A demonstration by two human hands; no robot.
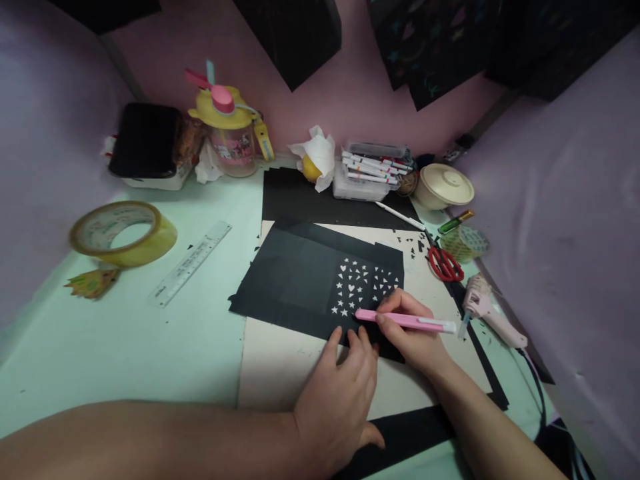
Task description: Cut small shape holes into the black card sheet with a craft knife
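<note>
A sheet of black paper [300, 280] lies at a slant on a pale board [280, 363]. Small stars, hearts and triangles are cut through its right half, and the light backing shows in them. My right hand [413, 333] grips a slim pink craft knife [400, 320], its tip on the black paper just below the lowest row of stars. The fingertips of my left hand [345, 383] rest on the paper's lower edge, fingers extended and holding nothing, with the thumb off to the lower right. Black scraps [417, 247] are scattered on the board's upper right.
A clear ruler [193, 263] and a tape roll [123, 233] lie at left. Red-handled scissors [445, 265] and a glue gun [493, 310] are at right. Along the back stand a yellow-lidded bottle [233, 143], a box of markers [363, 190] and a lidded bowl [443, 187].
</note>
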